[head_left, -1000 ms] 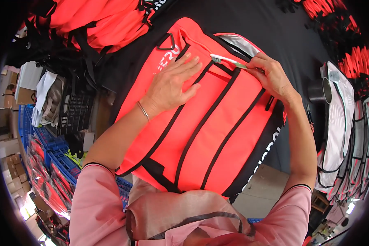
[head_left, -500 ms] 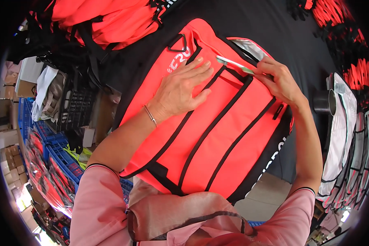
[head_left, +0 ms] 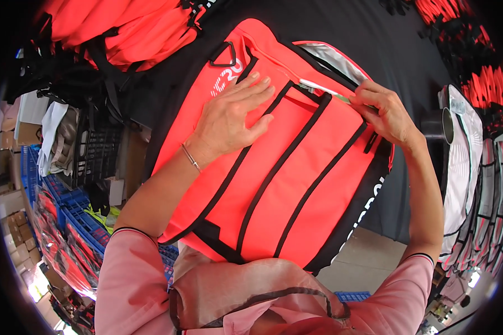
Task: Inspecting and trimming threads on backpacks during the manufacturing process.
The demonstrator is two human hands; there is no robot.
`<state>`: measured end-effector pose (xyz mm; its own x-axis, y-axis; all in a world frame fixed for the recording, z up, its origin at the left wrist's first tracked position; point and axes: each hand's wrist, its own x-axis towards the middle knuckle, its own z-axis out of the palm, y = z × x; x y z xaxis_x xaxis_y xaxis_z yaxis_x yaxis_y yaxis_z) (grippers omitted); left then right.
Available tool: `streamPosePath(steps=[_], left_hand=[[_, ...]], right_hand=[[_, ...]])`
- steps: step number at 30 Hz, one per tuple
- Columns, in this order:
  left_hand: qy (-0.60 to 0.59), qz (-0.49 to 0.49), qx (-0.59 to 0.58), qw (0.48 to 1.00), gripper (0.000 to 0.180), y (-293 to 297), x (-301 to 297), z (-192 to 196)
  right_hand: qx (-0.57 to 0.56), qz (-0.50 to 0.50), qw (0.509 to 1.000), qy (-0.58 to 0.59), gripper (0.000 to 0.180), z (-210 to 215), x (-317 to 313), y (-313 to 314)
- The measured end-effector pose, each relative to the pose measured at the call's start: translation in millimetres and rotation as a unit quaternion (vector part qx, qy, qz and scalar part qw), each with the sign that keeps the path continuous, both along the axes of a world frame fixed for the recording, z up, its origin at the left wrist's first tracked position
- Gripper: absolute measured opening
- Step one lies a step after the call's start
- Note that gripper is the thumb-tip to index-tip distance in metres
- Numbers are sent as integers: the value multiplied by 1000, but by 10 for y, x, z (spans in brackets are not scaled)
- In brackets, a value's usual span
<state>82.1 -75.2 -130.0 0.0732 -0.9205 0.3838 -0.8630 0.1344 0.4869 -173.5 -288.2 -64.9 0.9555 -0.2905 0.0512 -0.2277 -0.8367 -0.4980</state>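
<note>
A large bright coral-red bag (head_left: 296, 167) with black piping lies across the table and down toward my lap. My left hand (head_left: 229, 114) rests flat on its upper left part, fingers spread and holding nothing. At the upper right edge, my right hand (head_left: 382, 109) is closed on a slim white-and-green toothbrush-like tool (head_left: 324, 88). The tool's far end lies against the fabric beside the top of the black piping. Behind it, an open flap (head_left: 335, 58) shows a silvery lining. The ends of my right fingertips are partly hidden.
A pile of coral-red bags (head_left: 117, 33) lies at the far left of the black-covered table (head_left: 374, 39). Blue crates (head_left: 78, 209) and a black crate (head_left: 98, 148) stand at left. Silvery panels (head_left: 463, 162) hang at right, near a metal tube (head_left: 438, 124).
The bag and both hands appear slightly farther left in view, as does the pile. The tool stays in my right hand, its far end still by the piping. My left hand stays flat.
</note>
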Motion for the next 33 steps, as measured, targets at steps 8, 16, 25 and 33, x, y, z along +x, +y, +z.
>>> streamPosePath(steps=[8, 16, 25, 33], left_hand=[[-7, 4, -4, 1000, 43, 29, 0, 27], [25, -1, 11, 1000, 45, 39, 15, 19], [18, 19, -10, 1000, 41, 32, -5, -15], [26, 22, -7, 999, 41, 52, -25, 20]], right_hand=[[1, 13, 999, -50, 9, 42, 786, 140], [-14, 32, 994, -100, 10, -108, 867, 67], [4, 9, 998, 59, 10, 330, 169, 34], [-28, 22, 999, 3, 7, 115, 310, -30]])
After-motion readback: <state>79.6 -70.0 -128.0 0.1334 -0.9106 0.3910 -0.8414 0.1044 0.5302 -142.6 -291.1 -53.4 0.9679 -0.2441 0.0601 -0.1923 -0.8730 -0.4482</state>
